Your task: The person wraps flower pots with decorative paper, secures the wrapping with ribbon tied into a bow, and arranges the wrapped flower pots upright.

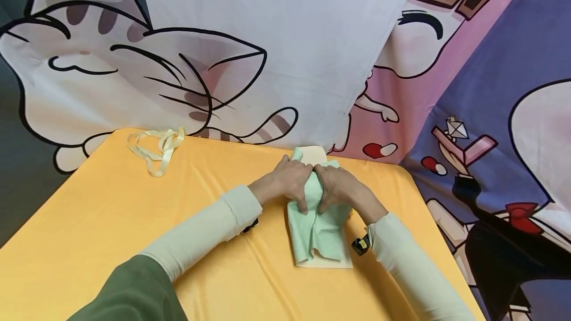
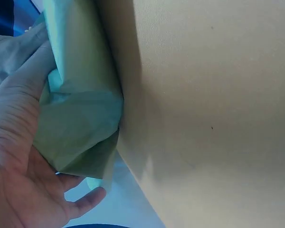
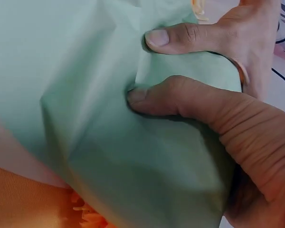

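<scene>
Mint-green wrapping paper [image 1: 329,237], creased and gathered, lies over a pale cream sheet [image 1: 314,154] near the table's far side. My left hand [image 1: 292,180] grips the paper's left part, its thumb pressed on the front. From the right, my right hand [image 1: 337,186] pinches the same paper, with its thumb [image 3: 173,97] on top and its fingers behind. The two hands nearly meet at the upper middle of the paper. Ruffled orange material [image 3: 91,216] peeks out under the paper's edge in the right wrist view; whatever the paper covers is hidden.
A loose, looped pale-yellow ribbon [image 1: 161,148] lies at the table's far left corner. The yellow-orange cloth on the table [image 1: 134,241] has soft wrinkles. A printed cartoon curtain [image 1: 285,63] hangs along the back and right edges.
</scene>
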